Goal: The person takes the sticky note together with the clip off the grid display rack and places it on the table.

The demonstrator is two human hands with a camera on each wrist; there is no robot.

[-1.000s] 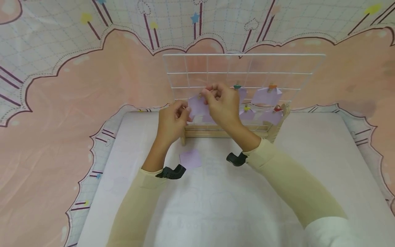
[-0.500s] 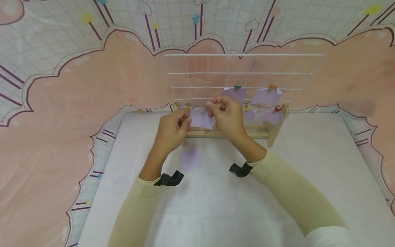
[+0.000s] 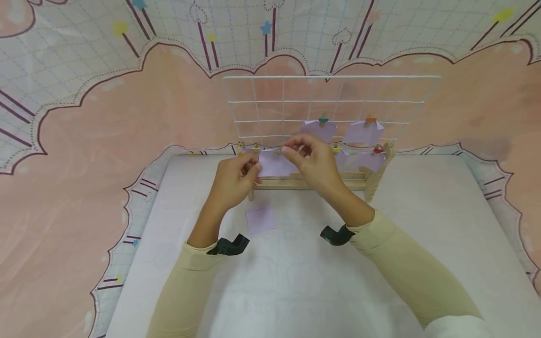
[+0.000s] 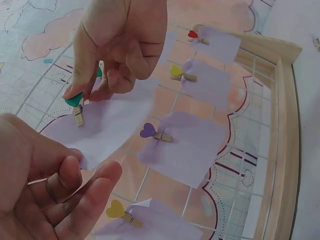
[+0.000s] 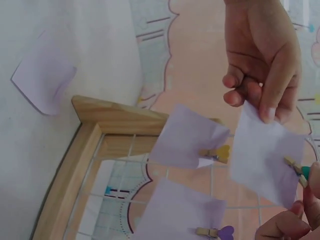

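A square sheet of pale purple paper (image 4: 117,117) is held up in front of a white wire grid (image 3: 296,101). My left hand (image 3: 236,180) pinches its left edge between thumb and fingers, as the right wrist view shows. My right hand (image 3: 314,162) grips a small wooden clothespin (image 4: 78,116) by its end with a green heart, and the clothespin overlaps the sheet's upper edge. More purple sheets hang on the grid from heart clothespins: a purple-heart clothespin (image 4: 159,135) and a yellow-heart clothespin (image 4: 125,215) sit nearest in the left wrist view.
The grid stands in a wooden base (image 3: 310,184) at the back of a white tabletop (image 3: 296,277). A loose purple sheet (image 3: 260,219) lies on the table in front of it. Behind hangs a pink patterned cloth (image 3: 139,112).
Both hands have come down with the sheet and clothespin, from a higher row of the grid to a lower one. Over the last half second they barely moved, the right shifting slightly.
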